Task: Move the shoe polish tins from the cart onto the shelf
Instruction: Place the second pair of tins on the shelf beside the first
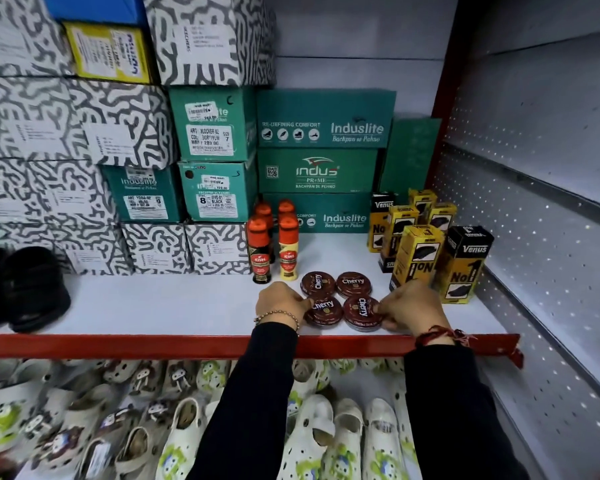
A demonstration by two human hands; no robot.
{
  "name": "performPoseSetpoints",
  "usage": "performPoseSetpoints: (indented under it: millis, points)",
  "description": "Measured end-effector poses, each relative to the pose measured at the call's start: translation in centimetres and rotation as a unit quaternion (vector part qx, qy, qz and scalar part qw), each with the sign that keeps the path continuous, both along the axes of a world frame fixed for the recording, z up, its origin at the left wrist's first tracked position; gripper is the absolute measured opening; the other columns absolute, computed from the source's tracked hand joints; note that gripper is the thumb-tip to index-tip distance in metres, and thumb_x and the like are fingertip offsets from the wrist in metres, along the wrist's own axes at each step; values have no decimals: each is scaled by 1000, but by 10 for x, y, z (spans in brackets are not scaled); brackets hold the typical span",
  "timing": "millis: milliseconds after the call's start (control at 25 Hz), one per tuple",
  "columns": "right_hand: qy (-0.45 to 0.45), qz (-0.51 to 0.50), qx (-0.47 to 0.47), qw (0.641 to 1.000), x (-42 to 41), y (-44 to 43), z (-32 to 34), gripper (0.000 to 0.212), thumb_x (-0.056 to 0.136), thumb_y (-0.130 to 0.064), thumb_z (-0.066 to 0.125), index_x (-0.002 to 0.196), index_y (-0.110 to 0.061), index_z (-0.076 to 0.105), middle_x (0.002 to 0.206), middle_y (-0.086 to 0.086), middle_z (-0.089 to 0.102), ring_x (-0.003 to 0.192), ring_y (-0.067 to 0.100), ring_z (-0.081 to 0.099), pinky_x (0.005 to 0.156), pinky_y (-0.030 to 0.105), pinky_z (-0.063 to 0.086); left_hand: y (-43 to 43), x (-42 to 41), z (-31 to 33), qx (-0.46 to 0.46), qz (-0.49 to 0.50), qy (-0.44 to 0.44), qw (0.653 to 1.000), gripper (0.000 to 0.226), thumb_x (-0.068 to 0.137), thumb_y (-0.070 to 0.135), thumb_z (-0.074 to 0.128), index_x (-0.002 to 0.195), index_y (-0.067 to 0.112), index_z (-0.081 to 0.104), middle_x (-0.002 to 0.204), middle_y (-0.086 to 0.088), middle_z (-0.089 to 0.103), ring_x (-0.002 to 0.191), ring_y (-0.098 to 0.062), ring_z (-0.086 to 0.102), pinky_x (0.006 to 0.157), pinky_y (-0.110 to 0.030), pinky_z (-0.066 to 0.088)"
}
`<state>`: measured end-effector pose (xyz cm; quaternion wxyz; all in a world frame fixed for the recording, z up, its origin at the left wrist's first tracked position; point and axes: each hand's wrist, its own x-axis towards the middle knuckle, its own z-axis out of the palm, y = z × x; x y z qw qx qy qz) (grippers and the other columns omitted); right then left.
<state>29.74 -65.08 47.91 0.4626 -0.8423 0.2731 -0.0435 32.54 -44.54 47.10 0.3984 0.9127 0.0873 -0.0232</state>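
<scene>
Hands, left (282, 303) and right (407, 306), each apparently pinching a front tin (323, 311) (362, 311), squaring four tins on the shelf (153, 306).

Bright, even overhead light; shelf surface (174, 306) evenly lit, shadows soft and short. Small glints on perforated side panel (551, 237). Strong wide-angle bending at edges. Centre sharp, labels readable; lower sandals (84, 427) and left shoe boxes (32, 133) smeared, blurred. Dark sleeves lose detail.
</scene>
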Motion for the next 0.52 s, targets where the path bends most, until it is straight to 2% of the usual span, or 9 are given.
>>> performPoseSetpoints:
  millis: [80, 200, 240, 360, 440, 520]
  points:
    - [-5, 10, -20, 1000, -1, 2, -2, 10, 79, -7, 78, 78, 3, 75, 72, 21, 75, 68, 35, 77, 75, 48, 64, 0, 1, -1, 23, -3, 3, 1000, 31, 84, 35, 73, 100, 9, 80, 105, -15, 78, 103, -29, 72, 95, -36, 57]
    - [-16, 52, -63, 997, -7, 4, -4, 12, 82, -12, 75, 77, -1, 76, 62, 16, 73, 54, 26, 70, 75, 40, 64, 1, -1, -1, 44, -9, 6, 999, 33, 83, 36, 74, 99, 7, 78, 106, -15, 77, 102, -31, 73, 94, -37, 58]
    - [-21, 57, -81, 995, -9, 5, -5, 14, 83, -15, 75, 81, -1, 75, 66, 16, 74, 58, 27, 72, 75, 40, 63, 1, -2, 0, 56, -5, -3, 998, 33, 82, 36, 75, 99, 8, 78, 106, -13, 77, 102, -30, 72, 94, -35, 57]
    - [-65, 60, -146, 985, -11, 6, -5, 29, 87, -19, 68, 112, -6, 71, 108, 16, 75, 99, 33, 72, 95, 40, 57, 0, -5, 2, 60, 2, -88, 994, 31, 84, 29, 74, 109, 13, 74, 114, -9, 74, 106, -29, 70, 92, -34, 55]
    - [-112, 118, -180, 970, -8, 10, -2, 39, 92, -10, 57, 130, -9, 64, 131, 12, 67, 121, 28, 64, 106, 32, 46, -3, 1, 1, 77, -87, -142, 983, 36, 92, 20, 62, 128, 13, 64, 135, -11, 63, 121, -30, 62, 103, -38, 51]
    - [-105, 215, -221, 945, -3, 17, -1, 54, 92, 1, 46, 144, -8, 50, 149, 13, 52, 139, 27, 49, 116, 31, 34, -9, 10, 0, 122, -209, -129, 962, 51, 97, 11, 50, 147, 11, 44, 157, -11, 40, 144, -30, 40, 119, -39, 35]
